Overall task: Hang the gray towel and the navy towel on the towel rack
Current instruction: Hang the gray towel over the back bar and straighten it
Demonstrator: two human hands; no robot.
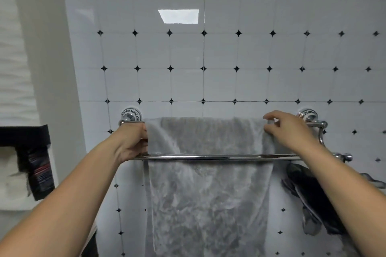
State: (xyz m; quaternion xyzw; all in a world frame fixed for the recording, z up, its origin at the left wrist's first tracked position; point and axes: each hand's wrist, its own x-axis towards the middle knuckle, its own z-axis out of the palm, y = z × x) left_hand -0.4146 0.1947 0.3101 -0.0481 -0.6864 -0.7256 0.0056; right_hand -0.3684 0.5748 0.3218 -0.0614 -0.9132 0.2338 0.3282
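Hanging over the rear bar of the towel rack (208, 157), the gray towel (206, 190) drapes behind the front bar and falls out of view at the bottom edge; we note its top fold lies flat along the rear bar, between the two wall mounts. We record the left hand (131, 142) closed on the towel's left edge, fingers wrapped around the cloth just above the front bar; the right hand (286, 129) pinches the upper right corner of the same towel, thumb and fingers narrowed on the cloth near the right mount. We observe the navy towel (313, 198) hanging as a dark bunched mass at the right, below the rack's right end and partly hidden by the right forearm; we cannot tell what it hangs from. Both forearms are bare. Behind the rack stands a white tiled wall (208, 52) with small black diamond insets; at the left edge we see a dark-edged shelf (25, 135).
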